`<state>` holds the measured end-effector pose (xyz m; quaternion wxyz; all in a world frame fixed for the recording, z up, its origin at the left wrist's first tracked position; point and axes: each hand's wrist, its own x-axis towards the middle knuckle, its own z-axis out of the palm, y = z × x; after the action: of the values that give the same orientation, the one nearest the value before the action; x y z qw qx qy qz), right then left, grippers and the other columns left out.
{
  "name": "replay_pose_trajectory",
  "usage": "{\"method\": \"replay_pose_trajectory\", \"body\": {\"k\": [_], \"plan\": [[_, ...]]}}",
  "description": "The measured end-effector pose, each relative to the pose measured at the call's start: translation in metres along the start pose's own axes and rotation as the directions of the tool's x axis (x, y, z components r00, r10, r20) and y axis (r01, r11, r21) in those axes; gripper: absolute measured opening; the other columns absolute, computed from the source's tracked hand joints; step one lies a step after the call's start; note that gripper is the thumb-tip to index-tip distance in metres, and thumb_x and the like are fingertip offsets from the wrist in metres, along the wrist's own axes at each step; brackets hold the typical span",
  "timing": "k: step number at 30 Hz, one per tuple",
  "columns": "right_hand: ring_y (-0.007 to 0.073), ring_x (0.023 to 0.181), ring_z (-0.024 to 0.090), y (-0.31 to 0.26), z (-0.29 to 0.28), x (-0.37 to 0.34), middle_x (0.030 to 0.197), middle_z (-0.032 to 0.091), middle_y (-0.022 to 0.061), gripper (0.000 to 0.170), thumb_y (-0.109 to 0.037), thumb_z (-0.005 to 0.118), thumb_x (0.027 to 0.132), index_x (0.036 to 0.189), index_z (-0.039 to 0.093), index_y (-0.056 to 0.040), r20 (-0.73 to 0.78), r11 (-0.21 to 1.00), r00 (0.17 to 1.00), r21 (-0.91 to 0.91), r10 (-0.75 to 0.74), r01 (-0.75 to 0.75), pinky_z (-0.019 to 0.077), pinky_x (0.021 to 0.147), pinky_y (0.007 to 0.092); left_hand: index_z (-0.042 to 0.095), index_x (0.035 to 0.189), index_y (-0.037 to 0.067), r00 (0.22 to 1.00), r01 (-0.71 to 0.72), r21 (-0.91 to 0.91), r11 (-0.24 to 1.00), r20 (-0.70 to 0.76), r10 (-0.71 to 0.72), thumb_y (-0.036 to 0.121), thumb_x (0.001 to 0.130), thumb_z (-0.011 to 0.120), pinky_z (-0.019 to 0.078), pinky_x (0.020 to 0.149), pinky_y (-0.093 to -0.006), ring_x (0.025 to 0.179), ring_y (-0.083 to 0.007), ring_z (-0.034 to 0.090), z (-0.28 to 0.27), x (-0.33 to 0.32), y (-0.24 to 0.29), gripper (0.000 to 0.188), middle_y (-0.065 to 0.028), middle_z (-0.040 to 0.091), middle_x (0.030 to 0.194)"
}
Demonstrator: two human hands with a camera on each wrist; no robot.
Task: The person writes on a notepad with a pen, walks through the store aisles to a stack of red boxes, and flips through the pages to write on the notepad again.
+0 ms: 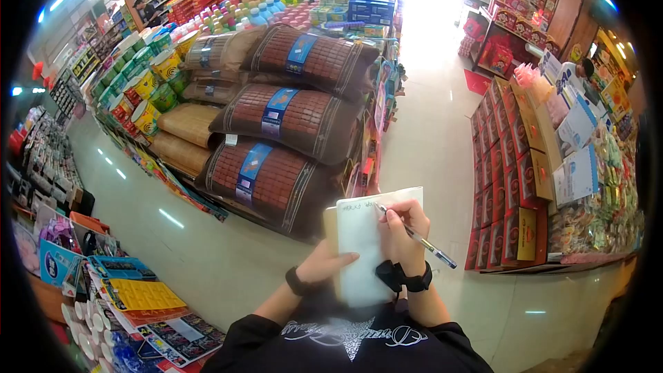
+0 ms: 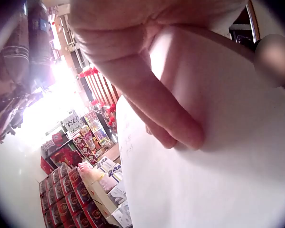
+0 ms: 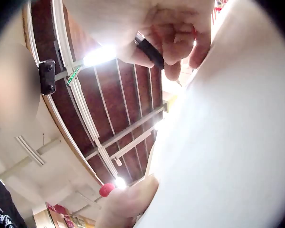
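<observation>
An open notebook point(image 1: 360, 262) with a little handwriting near its top is held in front of the chest. My left hand point(image 1: 322, 262) grips its left edge, thumb on the page; in the left wrist view fingers of the left hand point(image 2: 147, 90) lie against the paper point(image 2: 218, 175). My right hand point(image 1: 406, 235) pinches a pen point(image 1: 431, 247), its tip at the written line near the page's top. In the right wrist view the right hand point(image 3: 171, 33) curls round the dark pen point(image 3: 150, 52) beside the white page point(image 3: 228, 123).
Brown mat-covered pillows point(image 1: 276, 114) are stacked ahead on the left, beside colourful tubs point(image 1: 145, 117). Red boxes point(image 1: 501, 179) stand on the right, next to packaged goods point(image 1: 608, 214). A tiled aisle point(image 1: 421, 124) runs between them. Printed papers point(image 1: 183, 335) lie at lower left.
</observation>
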<state>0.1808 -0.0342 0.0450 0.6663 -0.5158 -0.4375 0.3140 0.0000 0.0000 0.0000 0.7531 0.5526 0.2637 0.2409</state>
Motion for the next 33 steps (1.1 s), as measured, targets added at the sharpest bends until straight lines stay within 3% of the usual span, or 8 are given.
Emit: {"method": "replay_pose_trajectory", "body": {"k": [11,14,17,20,23,27,31,33], "plan": [[0.0089,0.070,0.053,0.015,-0.012,0.005,0.077,0.057,0.0060,0.005,0.002,0.050,0.081,0.085,0.052,0.0019,0.083,0.982,0.996,-0.184,-0.032,0.047,0.0422,0.065,0.0224,0.046,0.120,-0.001,1.000,0.000,-0.015,1.000,-0.002,0.000,0.004,0.082,0.060,0.0440,0.085,-0.0291,0.100,-0.0135,0.053,0.002,0.003,0.001,0.041,-0.0061,0.055,0.111],[0.0085,0.068,0.052,0.000,-0.004,0.007,0.079,0.057,0.0059,0.007,0.000,0.052,0.081,0.089,0.052,0.0010,-0.005,0.996,0.998,0.053,0.068,-0.067,0.0421,0.064,0.0224,0.047,0.119,-0.002,0.999,-0.008,0.009,1.000,-0.032,0.008,0.004,0.082,0.059,0.0442,0.084,-0.0288,0.099,-0.0134,0.053,0.001,0.007,0.001,0.039,-0.0061,0.056,0.110],[0.0105,0.066,0.053,0.004,-0.014,0.012,0.080,0.057,0.0047,0.013,-0.002,0.051,0.083,0.096,0.052,0.0002,-0.123,0.988,0.988,-0.138,-0.091,0.074,0.0431,0.067,0.0234,0.048,0.118,-0.002,0.998,0.028,0.070,0.997,-0.065,-0.024,0.003,0.082,0.059,0.0442,0.084,-0.0285,0.099,-0.0133,0.053,-0.002,0.014,0.004,0.038,-0.0061,0.057,0.109],[0.0132,0.071,0.057,-0.004,-0.043,0.014,0.086,0.061,0.0080,0.020,-0.005,0.050,0.086,0.105,0.051,0.0001,-0.189,0.952,0.974,-0.299,-0.127,0.066,0.0440,0.073,0.0248,0.049,0.116,-0.003,0.995,0.040,0.008,0.999,-0.091,-0.039,0.003,0.081,0.059,0.0443,0.083,-0.0286,0.097,-0.0137,0.054,-0.002,0.023,0.002,0.037,-0.0062,0.057,0.107],[0.0164,0.079,0.060,-0.003,-0.081,0.010,0.090,0.064,0.0139,0.023,-0.008,0.053,0.087,0.109,0.052,-0.0005,-0.262,0.974,0.965,-0.217,0.006,-0.065,0.0460,0.074,0.0273,0.050,0.116,-0.002,0.997,-0.013,-0.065,0.998,-0.080,0.008,0.004,0.081,0.058,0.0457,0.081,-0.0292,0.095,-0.0144,0.054,0.007,0.040,-0.002,0.037,-0.0079,0.057,0.106],[0.0209,0.084,0.062,0.026,-0.140,-0.005,0.092,0.065,0.0156,0.028,-0.012,0.056,0.086,0.111,0.052,-0.0007,-0.209,0.848,0.975,-0.501,0.075,-0.173,0.0476,0.076,0.0309,0.051,0.115,-0.003,0.997,-0.026,-0.014,1.000,-0.070,0.025,0.003,0.081,0.059,0.0467,0.079,-0.0290,0.092,-0.0144,0.055,0.021,0.074,-0.006,0.035,-0.0075,0.058,0.104],[0.0217,0.087,0.063,0.025,-0.196,-0.010,0.094,0.065,0.0151,0.029,-0.012,0.058,0.084,0.110,0.053,0.0007,0.070,0.749,0.894,-0.577,0.442,-0.325,0.0475,0.077,0.0303,0.052,0.113,-0.003,0.990,-0.074,-0.073,0.995,-0.122,0.065,0.001,0.080,0.059,0.0474,0.076,-0.0284,0.088,-0.0139,0.057,0.039,0.122,-0.001,0.034,-0.0068,0.060,0.101],[0.0199,0.077,0.062,0.024,-0.214,0.000,0.086,0.065,0.0134,0.026,-0.013,0.057,0.086,0.107,0.053,0.0005,0.094,0.829,0.921,-0.477,0.378,-0.292,0.0470,0.070,0.0300,0.052,0.112,-0.003,0.990,-0.083,-0.121,0.989,-0.122,0.069,0.001,0.079,0.059,0.0469,0.077,-0.0283,0.088,-0.0143,0.057,0.049,0.153,0.000,0.033,-0.0064,0.060,0.101]]}}
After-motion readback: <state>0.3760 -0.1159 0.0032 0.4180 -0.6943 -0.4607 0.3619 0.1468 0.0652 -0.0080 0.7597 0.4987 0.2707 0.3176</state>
